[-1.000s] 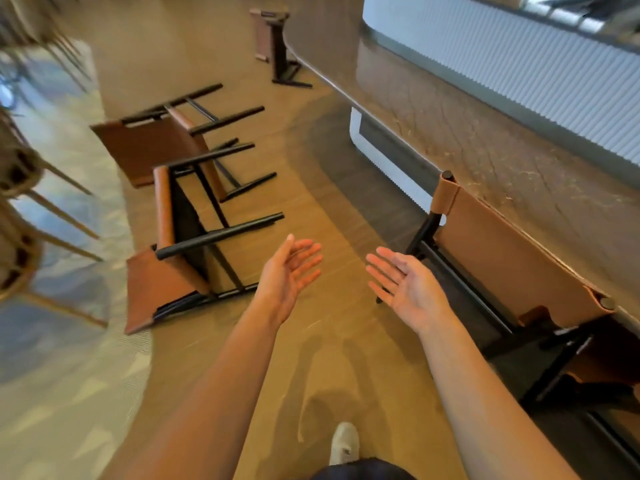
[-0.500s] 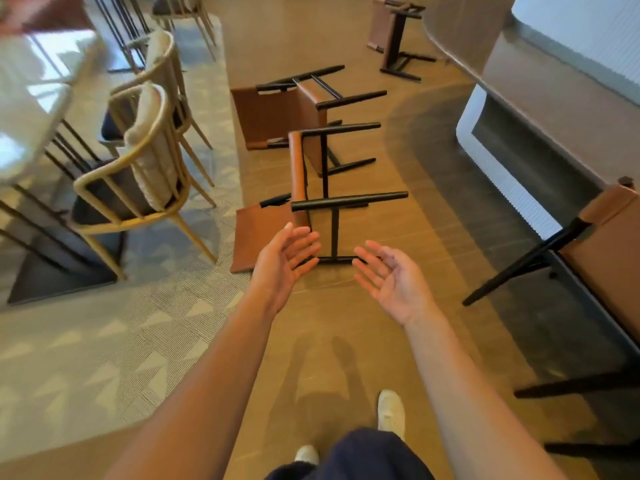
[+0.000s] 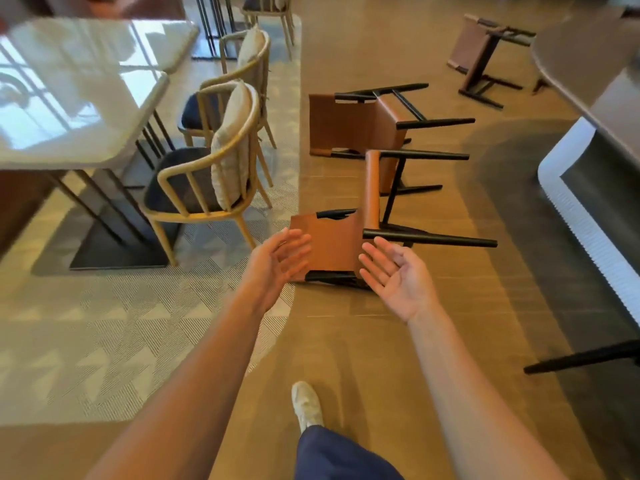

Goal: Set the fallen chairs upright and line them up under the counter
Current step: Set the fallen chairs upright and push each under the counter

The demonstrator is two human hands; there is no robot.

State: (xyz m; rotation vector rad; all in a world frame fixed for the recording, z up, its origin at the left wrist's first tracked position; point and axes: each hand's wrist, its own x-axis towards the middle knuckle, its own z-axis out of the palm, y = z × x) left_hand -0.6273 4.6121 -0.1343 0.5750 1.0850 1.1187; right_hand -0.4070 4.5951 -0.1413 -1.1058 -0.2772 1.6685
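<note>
Fingers spread, left hand [image 3: 277, 263] and right hand [image 3: 398, 277] reach empty-palmed over the nearest fallen chair [image 3: 341, 242].

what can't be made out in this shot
Head view only:
- Near chair: parts of its back hidden behind left hand and right hand; contact unclear.
- Far chair: small, blurred; pose unclear.
- Black leg: its chair cut off by right edge.
- Counter: mostly cut off by right edge.
</note>
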